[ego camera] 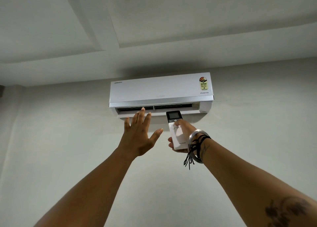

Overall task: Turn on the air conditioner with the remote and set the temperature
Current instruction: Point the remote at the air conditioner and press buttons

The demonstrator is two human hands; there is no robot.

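Taking the wall-mounted split air conditioner (161, 91) as my landmark, I see the left hand (139, 136) raised below its left half, fingers spread apart and holding nothing, its fingertips overlapping the open vent louver (159, 111) in this view (feeling for airflow, I would guess). To the right of it, below the unit's middle, the right hand (181, 137) is clamped on the white remote (176, 132), thumb on the buttons under the dark display. I judge the risks small: the thumb could hit the wrong key, or a slack grip could drop the remote. Its long axis runs near upright, the display end pointing up at the unit.
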